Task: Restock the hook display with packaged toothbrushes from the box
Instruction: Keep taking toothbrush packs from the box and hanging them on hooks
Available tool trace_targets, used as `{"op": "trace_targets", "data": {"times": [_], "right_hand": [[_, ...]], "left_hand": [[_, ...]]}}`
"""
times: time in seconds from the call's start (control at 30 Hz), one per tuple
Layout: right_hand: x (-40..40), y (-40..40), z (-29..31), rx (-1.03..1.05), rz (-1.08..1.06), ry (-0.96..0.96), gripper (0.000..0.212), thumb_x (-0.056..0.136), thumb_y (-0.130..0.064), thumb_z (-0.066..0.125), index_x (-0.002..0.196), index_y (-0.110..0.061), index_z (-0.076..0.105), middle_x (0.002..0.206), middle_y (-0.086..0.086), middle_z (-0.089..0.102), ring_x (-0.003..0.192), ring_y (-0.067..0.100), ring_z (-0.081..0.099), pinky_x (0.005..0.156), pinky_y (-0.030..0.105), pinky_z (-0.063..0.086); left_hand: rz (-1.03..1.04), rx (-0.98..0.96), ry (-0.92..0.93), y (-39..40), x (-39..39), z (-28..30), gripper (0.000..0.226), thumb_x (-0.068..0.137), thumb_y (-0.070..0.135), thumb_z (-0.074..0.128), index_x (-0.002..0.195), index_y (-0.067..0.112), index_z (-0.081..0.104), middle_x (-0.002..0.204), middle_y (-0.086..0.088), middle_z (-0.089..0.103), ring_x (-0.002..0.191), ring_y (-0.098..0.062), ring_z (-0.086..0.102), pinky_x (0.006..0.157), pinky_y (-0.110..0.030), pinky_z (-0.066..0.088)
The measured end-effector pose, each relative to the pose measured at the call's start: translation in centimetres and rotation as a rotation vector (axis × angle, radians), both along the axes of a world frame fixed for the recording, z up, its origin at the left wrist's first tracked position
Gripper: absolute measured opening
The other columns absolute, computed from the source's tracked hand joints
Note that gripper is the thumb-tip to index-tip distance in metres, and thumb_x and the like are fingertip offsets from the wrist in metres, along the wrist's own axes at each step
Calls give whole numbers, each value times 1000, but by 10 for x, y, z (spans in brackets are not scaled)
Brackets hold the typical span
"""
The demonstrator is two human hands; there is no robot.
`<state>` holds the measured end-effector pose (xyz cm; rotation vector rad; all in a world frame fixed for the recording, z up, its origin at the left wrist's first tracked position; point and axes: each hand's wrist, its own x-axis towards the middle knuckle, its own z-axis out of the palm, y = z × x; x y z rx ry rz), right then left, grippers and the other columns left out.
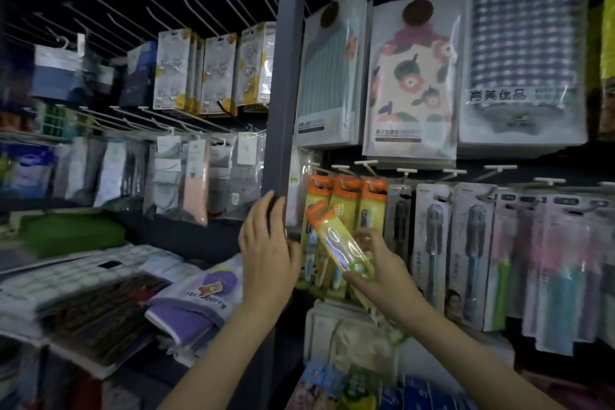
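Right hand (382,271) has its grip clamped on a yellow toothbrush pack (339,243) with an orange top, tilted just in front of the hanging orange-topped packs (346,200). Left hand (268,246) is open, fingers spread against the grey upright post (286,76). Hooks (407,171) above look mostly bare, but it's blurry.

Hook display (409,171), orange-topped toothbrush packs (346,206) hanging leftmost, grey packs (432,243) beside, pastel ones (559,276) possibly toothbrushes too
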<state>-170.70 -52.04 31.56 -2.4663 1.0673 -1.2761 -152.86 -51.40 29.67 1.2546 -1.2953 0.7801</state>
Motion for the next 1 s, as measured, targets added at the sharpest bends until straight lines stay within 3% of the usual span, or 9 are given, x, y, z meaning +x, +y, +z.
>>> {"op": "trace_targets", "data": {"times": [0.2,0.3,0.4,0.6,0.73,0.8,0.87,0.93,1.0], "right_hand": [[41,-25,24,-37,-83,-61,50,83,-14,67,125,-16,39,120,3,56,106,20,56,77,25,41],[58,-31,22,-36,-122,-204,42,83,-10,67,117,-11,42,119,9,57,108,25,57,82,31,47],[66,-27,17,-78,-183,-316,38,85,-8,64,116,-10,42,121,7,51,109,21,51,76,18,36],[49,-13,-4,26,-212,-188,46,88,-22,62,125,-9,38,129,10,36,109,27,50,86,30,42],[-14,-1,-25,122,-250,-112,38,90,-27,59,120,-11,42,123,8,36,109,25,49,84,23,35],[-59,7,-37,187,-294,-74,36,90,-25,59,119,-10,45,125,11,38,111,26,48,87,25,36],[-110,16,-52,254,-358,-73,36,89,-23,60,118,-6,49,123,16,44,114,30,48,88,29,37],[-165,29,-69,320,-418,-64,36,88,-17,61,118,-2,51,121,19,50,112,33,51,88,31,40],[-222,50,-90,376,-521,-56,35,85,-14,64,116,-1,54,115,18,57,103,29,55,83,29,40]], "left_hand": [[181,159,-253,-13,23,-25,66,78,7,25,144,11,25,156,-9,-11,137,-35,22,103,-49,36],[257,187,-288,-11,23,-25,62,81,10,26,143,13,30,155,-11,-12,137,-36,23,102,-51,36],[311,217,-301,-10,23,-23,61,81,12,27,141,17,35,155,-13,-8,137,-37,23,103,-52,35],[294,333,-280,-1,17,-18,58,80,16,28,138,21,37,151,-19,19,134,-42,31,99,-55,38],[318,390,-235,8,6,-17,63,80,14,51,141,18,35,152,-20,17,134,-45,29,100,-59,34],[291,412,-163,16,-14,-19,76,80,9,61,146,15,24,154,-24,5,140,-43,12,109,-56,21],[176,466,-120,27,-49,-30,75,87,10,52,149,13,9,154,-22,-9,143,-36,-7,114,-48,5],[29,473,-157,39,-94,-47,71,87,13,49,148,11,13,155,-18,-3,144,-32,-4,115,-44,3],[-132,463,-255,49,-146,-76,66,82,10,54,143,8,29,153,-19,15,141,-35,14,113,-48,14]]}}
